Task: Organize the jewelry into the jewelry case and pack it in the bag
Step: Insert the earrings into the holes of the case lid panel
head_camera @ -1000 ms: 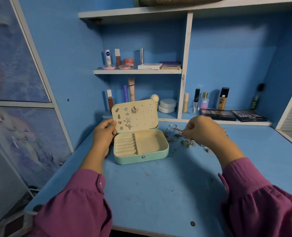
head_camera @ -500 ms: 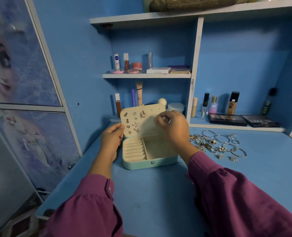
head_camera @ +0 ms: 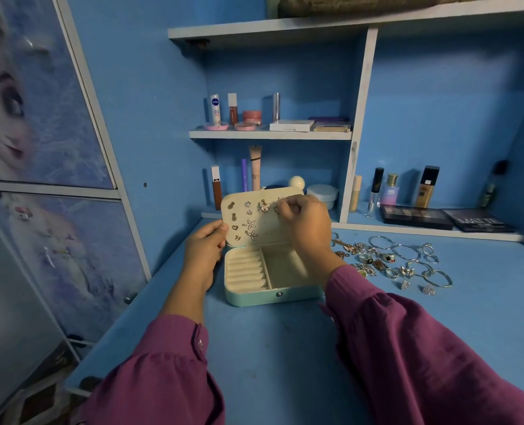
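A mint jewelry case (head_camera: 256,297) stands open on the blue desk, its cream lid (head_camera: 242,222) upright with several earrings pinned in it. My left hand (head_camera: 204,251) holds the lid's left edge. My right hand (head_camera: 305,223) is raised to the lid's upper right and pinches a small earring (head_camera: 276,209) against it. The ring rolls and the open compartment in the base hold nothing I can see. Loose rings, bangles and earrings (head_camera: 391,260) lie on the desk to the right of the case.
Cosmetics stand on the small shelves (head_camera: 269,134) behind the case. Bottles and two dark palettes (head_camera: 417,216) sit on the low ledge at the back right. A cupboard door with a printed picture (head_camera: 39,118) lines the left side. No bag can be made out.
My right hand left the loose jewelry pile, carried an earring to the case lid and climbed to its upper right. My left hand kept its hold on the lid.
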{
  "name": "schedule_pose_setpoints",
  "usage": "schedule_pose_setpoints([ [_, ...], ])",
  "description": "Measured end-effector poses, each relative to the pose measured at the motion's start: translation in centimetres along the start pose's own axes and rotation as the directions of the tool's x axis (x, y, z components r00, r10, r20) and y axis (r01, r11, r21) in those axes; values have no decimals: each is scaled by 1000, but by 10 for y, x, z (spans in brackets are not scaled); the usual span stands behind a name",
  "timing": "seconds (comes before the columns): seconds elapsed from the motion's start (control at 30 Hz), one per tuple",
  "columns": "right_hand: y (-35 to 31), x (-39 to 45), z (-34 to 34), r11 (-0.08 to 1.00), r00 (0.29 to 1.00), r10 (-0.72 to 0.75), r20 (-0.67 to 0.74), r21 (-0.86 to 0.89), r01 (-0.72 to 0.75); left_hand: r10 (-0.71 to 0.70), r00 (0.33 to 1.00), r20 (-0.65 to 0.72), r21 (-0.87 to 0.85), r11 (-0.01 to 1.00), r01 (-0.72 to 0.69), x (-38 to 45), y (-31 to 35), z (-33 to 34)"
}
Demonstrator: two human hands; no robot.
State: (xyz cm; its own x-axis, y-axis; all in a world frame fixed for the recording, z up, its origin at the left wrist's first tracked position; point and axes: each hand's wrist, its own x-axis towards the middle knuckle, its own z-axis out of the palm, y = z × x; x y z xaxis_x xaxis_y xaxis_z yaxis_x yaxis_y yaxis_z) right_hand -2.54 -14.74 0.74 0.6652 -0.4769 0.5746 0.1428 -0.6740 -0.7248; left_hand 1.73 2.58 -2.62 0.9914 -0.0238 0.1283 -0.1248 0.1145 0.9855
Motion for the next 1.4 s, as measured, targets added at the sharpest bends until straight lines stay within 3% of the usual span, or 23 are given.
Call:
schedule_pose_setpoints([
  [0.3,-5,8,-6,1000,1000,19,-7,16,-19,-6,1000,15,-22,1000,6,-1,0,-1],
  [0.77,-3,14,-17,972,996,-86,21,-219,89,-17,1000,21,-36,999,17,-5,3,-2],
  [1.0,-2,16,-22,906,971,-239,28,-352,233,-43,999,15,-59,997,44,-11,11,-1],
  [1.17,3,11,-30,874,947,-321,27,-377,307,151,988,-41,-150,976,-156,-36,40,9],
  [1.3,8,4,-38,824,901,-434,15,-396,404,233,963,139,-174,963,-208,-66,57,24],
  [1.4,9,-3,-43,798,860,-510,-12,-381,467,177,936,303,-81,984,-160,-82,58,40],
])
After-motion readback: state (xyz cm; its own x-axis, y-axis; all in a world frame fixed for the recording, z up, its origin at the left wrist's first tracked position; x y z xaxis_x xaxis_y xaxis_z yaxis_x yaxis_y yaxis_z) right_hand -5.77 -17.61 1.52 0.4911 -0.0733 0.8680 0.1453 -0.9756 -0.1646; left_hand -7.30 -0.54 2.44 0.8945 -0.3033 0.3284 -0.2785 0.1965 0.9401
